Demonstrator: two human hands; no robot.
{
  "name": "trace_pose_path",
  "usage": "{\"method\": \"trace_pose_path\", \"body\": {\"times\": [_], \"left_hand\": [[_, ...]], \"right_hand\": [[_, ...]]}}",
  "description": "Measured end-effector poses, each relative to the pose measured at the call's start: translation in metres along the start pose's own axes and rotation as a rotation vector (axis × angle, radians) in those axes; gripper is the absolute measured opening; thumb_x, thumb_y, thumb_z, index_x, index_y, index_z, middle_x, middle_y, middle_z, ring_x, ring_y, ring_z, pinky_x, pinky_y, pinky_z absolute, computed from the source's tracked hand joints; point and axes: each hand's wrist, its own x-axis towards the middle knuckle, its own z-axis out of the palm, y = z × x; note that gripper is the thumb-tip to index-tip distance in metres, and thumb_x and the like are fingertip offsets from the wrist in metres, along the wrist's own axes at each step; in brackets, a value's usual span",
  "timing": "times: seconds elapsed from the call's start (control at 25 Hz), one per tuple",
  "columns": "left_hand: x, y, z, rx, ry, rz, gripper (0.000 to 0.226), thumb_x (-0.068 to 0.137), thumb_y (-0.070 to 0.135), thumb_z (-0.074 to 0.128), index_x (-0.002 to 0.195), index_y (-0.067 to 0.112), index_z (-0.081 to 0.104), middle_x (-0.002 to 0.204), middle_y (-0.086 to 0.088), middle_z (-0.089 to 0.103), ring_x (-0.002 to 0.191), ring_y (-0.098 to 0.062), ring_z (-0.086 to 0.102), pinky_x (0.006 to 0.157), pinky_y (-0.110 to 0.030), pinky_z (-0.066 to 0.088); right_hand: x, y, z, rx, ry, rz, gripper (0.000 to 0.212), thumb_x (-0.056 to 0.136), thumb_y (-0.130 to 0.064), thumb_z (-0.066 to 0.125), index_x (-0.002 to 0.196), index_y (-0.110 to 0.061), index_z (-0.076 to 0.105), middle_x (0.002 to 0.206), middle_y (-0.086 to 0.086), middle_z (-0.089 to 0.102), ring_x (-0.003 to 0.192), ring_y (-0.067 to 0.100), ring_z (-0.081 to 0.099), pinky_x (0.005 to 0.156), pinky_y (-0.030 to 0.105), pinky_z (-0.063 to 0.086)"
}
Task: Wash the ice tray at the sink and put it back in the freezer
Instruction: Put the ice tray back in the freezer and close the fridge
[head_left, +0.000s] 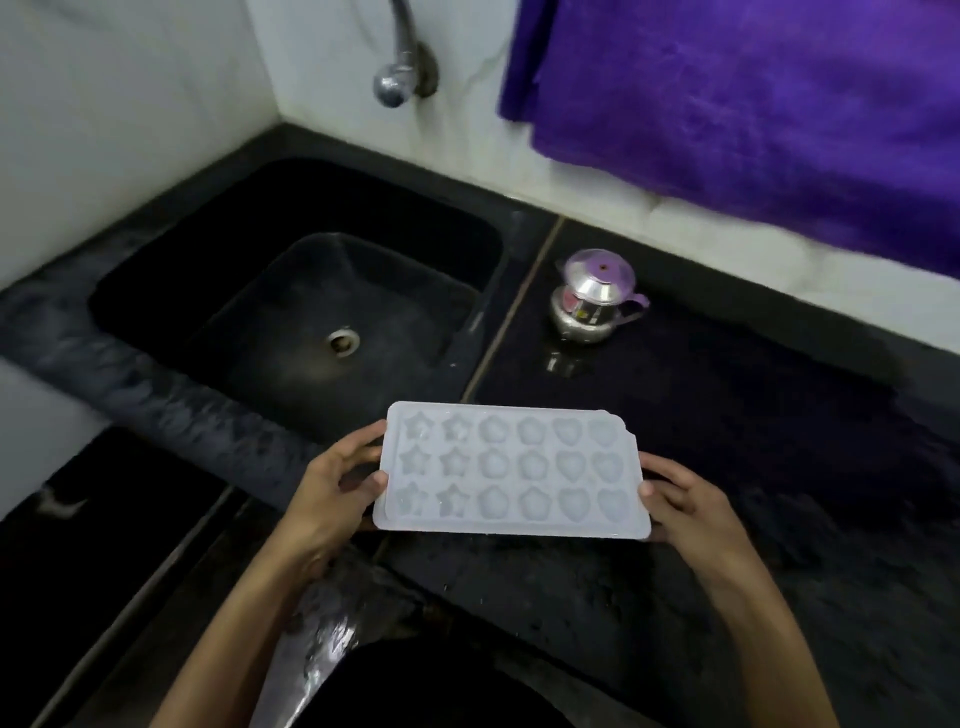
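Fingers (363, 441) gripping ice tray (511, 470) near canister (595, 299)

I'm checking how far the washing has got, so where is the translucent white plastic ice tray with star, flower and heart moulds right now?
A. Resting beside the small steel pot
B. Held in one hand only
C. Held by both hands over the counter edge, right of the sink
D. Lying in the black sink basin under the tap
C: the translucent white plastic ice tray is gripped at its short ends by the left hand and right hand, right of the black sink basin.
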Motion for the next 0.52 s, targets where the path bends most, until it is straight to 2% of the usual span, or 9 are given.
{"method": "trace_pose_path", "body": {"times": [0.12,0.4,0.52], "left_hand": [[-0.055,-0.025,-0.019,-0.042,0.171,0.000,0.048,0.090,-0.006,0.051,0.128,0.023,0.052,0.107,0.002,0.068,0.101,-0.014,0.063,0.075,-0.020,0.050],[-0.224,-0.083,-0.042,-0.324,0.654,-0.102,0.047,0.090,-0.006,0.050,0.126,0.023,0.052,0.110,-0.003,0.065,0.092,-0.017,0.066,0.056,-0.024,0.054],[-0.295,-0.110,-0.036,-0.363,0.858,-0.133,0.048,0.089,-0.006,0.050,0.120,0.031,0.055,0.111,-0.001,0.066,0.099,-0.018,0.065,0.063,-0.029,0.055]], "right_hand": [[-0.001,-0.010,0.017,-0.051,-0.201,-0.050,0.026,0.094,-0.010,0.054,0.107,-0.032,0.059,0.085,-0.011,0.075,0.079,0.008,0.071,0.057,0.019,0.055],[-0.025,-0.016,0.104,-0.236,-0.722,-0.107,0.031,0.089,-0.009,0.059,0.117,-0.023,0.060,0.095,0.007,0.074,0.083,0.020,0.072,0.061,0.024,0.058],[-0.053,-0.016,0.148,-0.307,-0.943,-0.125,0.049,0.075,-0.029,0.072,0.121,-0.019,0.059,0.096,0.009,0.074,0.082,0.020,0.072,0.059,0.023,0.057]]}}
